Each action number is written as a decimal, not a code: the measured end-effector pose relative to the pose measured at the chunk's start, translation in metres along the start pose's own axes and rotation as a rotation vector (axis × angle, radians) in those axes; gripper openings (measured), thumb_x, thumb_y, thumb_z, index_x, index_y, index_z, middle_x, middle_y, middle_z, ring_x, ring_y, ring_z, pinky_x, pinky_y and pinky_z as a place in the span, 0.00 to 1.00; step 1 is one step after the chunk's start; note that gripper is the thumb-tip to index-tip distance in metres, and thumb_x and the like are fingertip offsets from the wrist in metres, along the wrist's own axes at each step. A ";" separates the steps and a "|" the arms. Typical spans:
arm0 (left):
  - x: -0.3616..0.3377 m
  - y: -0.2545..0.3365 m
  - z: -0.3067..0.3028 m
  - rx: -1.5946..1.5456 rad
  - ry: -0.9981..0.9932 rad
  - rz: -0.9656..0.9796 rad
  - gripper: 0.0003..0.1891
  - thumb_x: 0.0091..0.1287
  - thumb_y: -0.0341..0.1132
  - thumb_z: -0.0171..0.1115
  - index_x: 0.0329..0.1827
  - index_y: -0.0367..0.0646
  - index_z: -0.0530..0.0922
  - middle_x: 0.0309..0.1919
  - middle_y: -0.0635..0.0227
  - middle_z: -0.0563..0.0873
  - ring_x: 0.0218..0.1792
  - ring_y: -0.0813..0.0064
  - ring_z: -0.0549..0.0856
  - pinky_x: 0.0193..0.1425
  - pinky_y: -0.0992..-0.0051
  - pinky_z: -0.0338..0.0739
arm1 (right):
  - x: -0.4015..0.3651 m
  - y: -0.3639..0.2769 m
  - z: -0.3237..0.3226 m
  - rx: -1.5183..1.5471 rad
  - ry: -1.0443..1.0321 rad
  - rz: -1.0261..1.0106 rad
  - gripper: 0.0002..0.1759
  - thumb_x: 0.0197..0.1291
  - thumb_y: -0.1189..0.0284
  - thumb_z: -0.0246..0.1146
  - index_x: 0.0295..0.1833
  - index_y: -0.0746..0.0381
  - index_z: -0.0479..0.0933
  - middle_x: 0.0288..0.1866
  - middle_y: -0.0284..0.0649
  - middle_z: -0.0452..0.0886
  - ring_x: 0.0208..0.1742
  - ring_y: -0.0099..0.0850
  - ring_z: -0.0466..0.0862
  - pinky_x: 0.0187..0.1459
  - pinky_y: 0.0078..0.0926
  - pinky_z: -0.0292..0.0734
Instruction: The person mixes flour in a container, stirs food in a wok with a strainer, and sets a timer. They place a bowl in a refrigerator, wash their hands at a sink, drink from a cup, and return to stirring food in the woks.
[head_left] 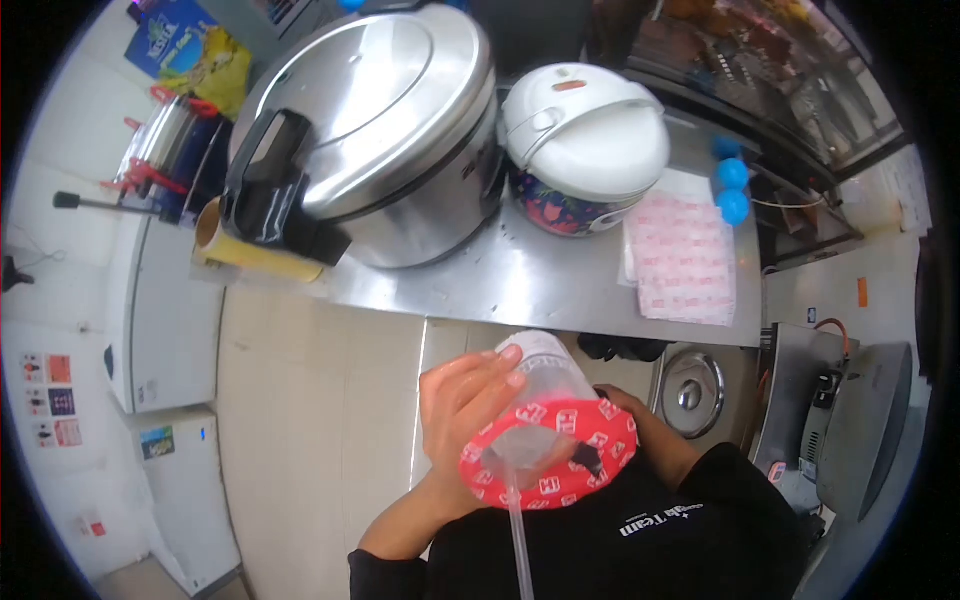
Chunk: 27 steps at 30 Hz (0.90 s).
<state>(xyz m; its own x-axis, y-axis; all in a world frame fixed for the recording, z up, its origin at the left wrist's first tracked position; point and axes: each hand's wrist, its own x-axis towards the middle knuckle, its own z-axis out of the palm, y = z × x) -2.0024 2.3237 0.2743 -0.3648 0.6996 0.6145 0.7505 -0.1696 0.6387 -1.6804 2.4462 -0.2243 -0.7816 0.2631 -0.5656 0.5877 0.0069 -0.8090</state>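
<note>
My left hand (pixel 465 405) is closed around the left side of a plastic cup (pixel 550 365), its fingers wrapped over the wall. A red sealing film with white lettering (pixel 605 430) covers the cup's top, which is tilted toward me. A clear straw (pixel 518 540) passes through the film and reaches down to the lower edge of the view. My right hand (pixel 620 398) is just behind the right rim of the film. Its fingers are mostly hidden, so I cannot see whether it touches the cup.
Ahead, a steel counter (pixel 560 290) carries a large steel cooker (pixel 400 200), a smaller white-lidded rice cooker (pixel 590 130) and pink-printed paper sheets (pixel 685 260). A round metal lid (pixel 690 393) lies low at right. White freezers (pixel 170 310) stand at left.
</note>
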 end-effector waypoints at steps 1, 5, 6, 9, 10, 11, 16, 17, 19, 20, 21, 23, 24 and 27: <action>0.004 0.004 0.002 -0.004 -0.019 0.014 0.34 0.36 0.37 0.76 0.49 0.41 0.70 0.46 0.58 0.78 0.43 0.61 0.76 0.46 0.69 0.70 | -0.002 0.000 -0.001 0.008 -0.037 0.029 0.24 0.43 0.61 0.65 0.46 0.64 0.75 0.44 0.45 0.80 0.46 0.36 0.79 0.49 0.31 0.71; 0.012 0.013 0.013 -0.038 -0.045 0.130 0.34 0.36 0.37 0.76 0.49 0.40 0.70 0.46 0.58 0.78 0.42 0.61 0.76 0.46 0.69 0.70 | -0.020 -0.012 -0.005 -0.124 -0.111 0.036 0.23 0.46 0.62 0.63 0.47 0.64 0.75 0.47 0.45 0.79 0.46 0.34 0.79 0.49 0.31 0.71; 0.015 0.012 0.020 -0.040 -0.048 0.150 0.34 0.37 0.37 0.76 0.49 0.40 0.70 0.46 0.58 0.78 0.42 0.61 0.76 0.46 0.69 0.70 | -0.017 -0.002 -0.006 -0.118 -0.048 -0.004 0.23 0.47 0.62 0.62 0.47 0.64 0.75 0.46 0.45 0.79 0.45 0.33 0.79 0.48 0.31 0.72; 0.028 0.021 0.037 -0.121 -0.037 0.150 0.34 0.38 0.38 0.75 0.49 0.39 0.70 0.45 0.57 0.78 0.41 0.62 0.76 0.45 0.69 0.69 | -0.030 0.019 0.006 -0.051 0.092 -0.035 0.21 0.49 0.62 0.61 0.47 0.64 0.76 0.46 0.44 0.80 0.43 0.31 0.79 0.46 0.30 0.73; 0.032 0.026 0.040 -0.154 -0.030 0.141 0.33 0.38 0.38 0.75 0.49 0.39 0.70 0.44 0.57 0.78 0.41 0.62 0.76 0.45 0.69 0.69 | -0.036 0.019 0.004 -0.001 0.109 0.027 0.21 0.49 0.62 0.61 0.47 0.64 0.76 0.46 0.44 0.80 0.43 0.31 0.79 0.46 0.30 0.73; 0.036 0.030 0.043 -0.167 -0.044 0.151 0.33 0.39 0.38 0.75 0.49 0.39 0.70 0.44 0.57 0.78 0.40 0.62 0.76 0.45 0.69 0.69 | -0.044 0.015 0.004 0.037 0.120 0.094 0.21 0.49 0.62 0.61 0.47 0.64 0.76 0.46 0.44 0.80 0.43 0.31 0.79 0.46 0.30 0.73; 0.041 0.040 0.059 -0.184 -0.116 0.218 0.32 0.39 0.37 0.74 0.49 0.38 0.71 0.42 0.57 0.78 0.39 0.63 0.76 0.43 0.70 0.69 | -0.073 0.013 0.005 0.127 0.164 0.259 0.21 0.49 0.62 0.61 0.47 0.64 0.76 0.45 0.43 0.80 0.42 0.31 0.79 0.46 0.30 0.73; 0.042 0.043 0.062 -0.163 -0.117 0.238 0.32 0.39 0.37 0.74 0.49 0.38 0.71 0.42 0.57 0.78 0.39 0.63 0.75 0.43 0.70 0.69 | -0.077 0.016 0.006 0.139 0.172 0.272 0.21 0.49 0.62 0.61 0.47 0.64 0.76 0.45 0.43 0.80 0.42 0.30 0.79 0.45 0.30 0.73; 0.046 0.050 0.065 -0.118 -0.112 0.288 0.31 0.39 0.36 0.74 0.48 0.38 0.72 0.42 0.57 0.78 0.38 0.63 0.75 0.42 0.70 0.69 | -0.081 0.019 0.006 0.158 0.184 0.295 0.21 0.50 0.62 0.61 0.47 0.64 0.76 0.45 0.43 0.80 0.42 0.30 0.79 0.45 0.30 0.73; 0.046 0.052 0.068 -0.110 -0.094 0.294 0.30 0.39 0.36 0.74 0.48 0.39 0.72 0.43 0.57 0.78 0.39 0.62 0.75 0.42 0.71 0.69 | -0.083 0.018 0.005 0.172 0.189 0.299 0.21 0.50 0.62 0.61 0.47 0.64 0.76 0.45 0.43 0.80 0.42 0.30 0.79 0.45 0.30 0.73; 0.046 0.054 0.071 -0.098 -0.076 0.299 0.30 0.39 0.36 0.74 0.47 0.39 0.73 0.43 0.57 0.78 0.39 0.62 0.75 0.42 0.71 0.69 | -0.082 0.017 0.004 0.179 0.193 0.303 0.21 0.50 0.62 0.61 0.47 0.64 0.76 0.44 0.42 0.80 0.42 0.30 0.78 0.45 0.30 0.73; 0.045 0.058 0.074 -0.061 -0.055 0.324 0.29 0.39 0.35 0.74 0.47 0.40 0.73 0.44 0.58 0.78 0.39 0.63 0.75 0.42 0.71 0.69 | -0.079 0.016 0.001 0.190 0.193 0.303 0.21 0.50 0.62 0.61 0.47 0.64 0.76 0.44 0.42 0.80 0.41 0.30 0.78 0.45 0.30 0.73; 0.043 0.060 0.073 -0.036 -0.053 0.340 0.29 0.39 0.35 0.73 0.47 0.41 0.73 0.44 0.57 0.78 0.39 0.63 0.74 0.42 0.71 0.69 | -0.077 0.017 0.001 0.195 0.191 0.299 0.21 0.50 0.62 0.61 0.47 0.64 0.76 0.44 0.42 0.80 0.41 0.30 0.78 0.45 0.30 0.73; 0.039 0.062 0.073 -0.006 -0.051 0.357 0.28 0.39 0.35 0.73 0.47 0.42 0.74 0.46 0.57 0.78 0.39 0.63 0.74 0.42 0.72 0.69 | -0.066 0.017 -0.004 0.198 0.176 0.280 0.21 0.50 0.62 0.61 0.47 0.64 0.76 0.44 0.42 0.80 0.41 0.29 0.78 0.45 0.30 0.73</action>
<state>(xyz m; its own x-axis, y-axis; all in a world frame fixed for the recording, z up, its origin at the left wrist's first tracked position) -1.9300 2.3914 0.3039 -0.0519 0.6291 0.7756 0.8225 -0.4136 0.3905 -1.6182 2.4331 -0.2006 -0.5383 0.3900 -0.7470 0.7083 -0.2708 -0.6518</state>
